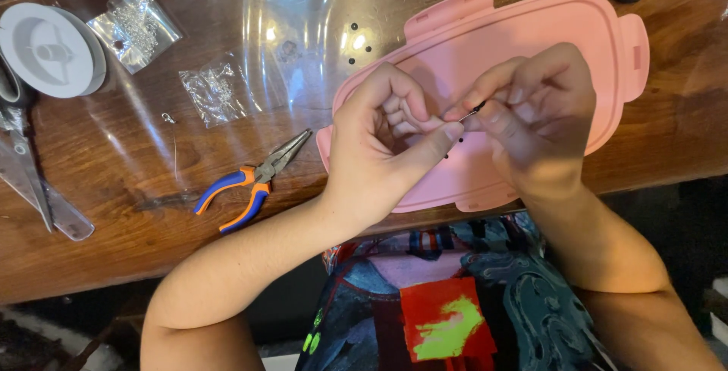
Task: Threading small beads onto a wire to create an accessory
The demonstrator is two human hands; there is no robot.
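Above the pink plastic lid (523, 29), the left hand (383, 143) pinches something too thin to see, while the right hand (535, 109) closes on a thin dark pin (473, 111), probably so beads fall onto the lid. Blue-and-orange pliers (254, 181) lie nearby on the brown wooden table (114, 189).

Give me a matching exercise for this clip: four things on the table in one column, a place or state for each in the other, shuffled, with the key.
Things:
1. pliers
2. spool
3. pink lid
4. scissors

Places or states:
A. under both hands
B. at the table's far left edge, blades closed
C. round and white, top left
D. left of the lid, blue and orange handles

Pairs: 1-D, 2-C, 3-A, 4-B
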